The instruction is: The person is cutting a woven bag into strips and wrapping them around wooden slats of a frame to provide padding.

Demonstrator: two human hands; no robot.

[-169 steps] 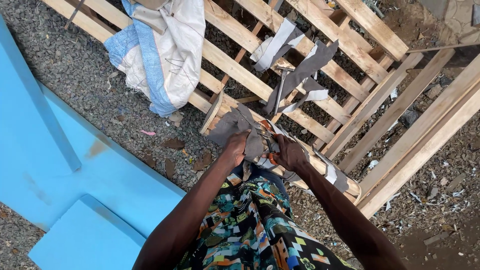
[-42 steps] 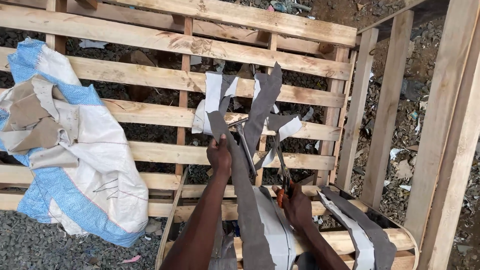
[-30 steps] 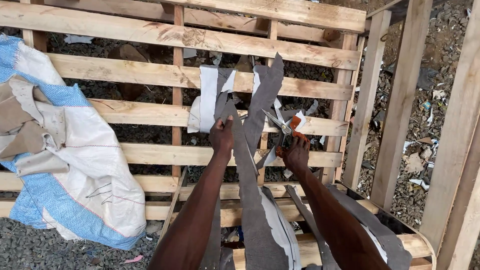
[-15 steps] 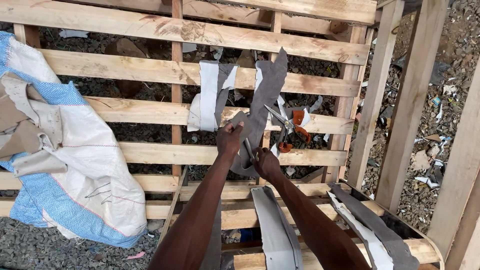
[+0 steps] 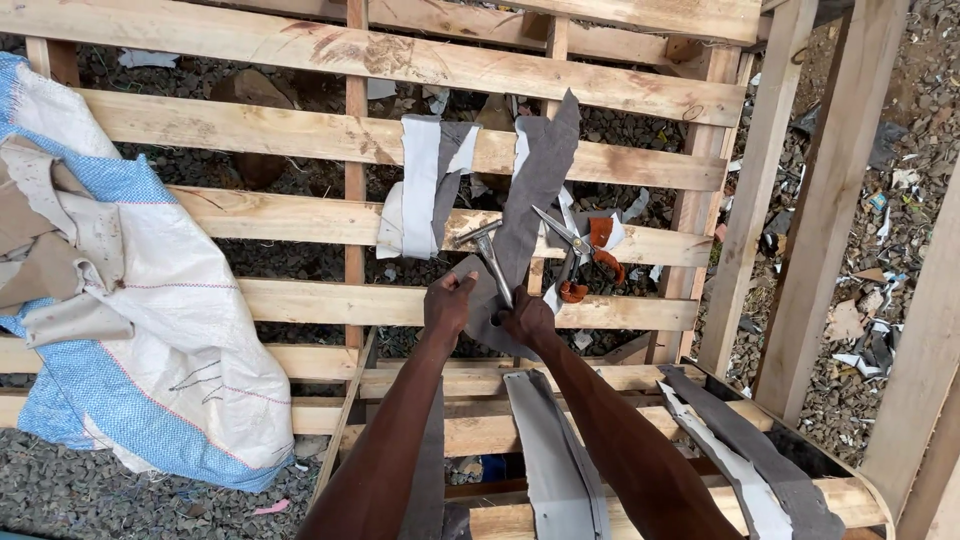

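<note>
A long grey strip of material lies up across the slats of a wooden pallet. My left hand and my right hand sit side by side at its lower end, both pinching it. A slim metal tool rests on the strip just above my fingers. Scissors with orange handles lie loose on a slat to the right of my right hand.
A white and blue woven sack with brown pieces on it covers the pallet's left side. Another grey and white strip drapes over a slat. More grey strips lie near me, and a wooden frame stands right, over littered gravel.
My right hand carried the orange-handled scissors up, laid them on the slat and moved left to the strip's lower end beside my left hand. The view has tilted upward over the pallet.
</note>
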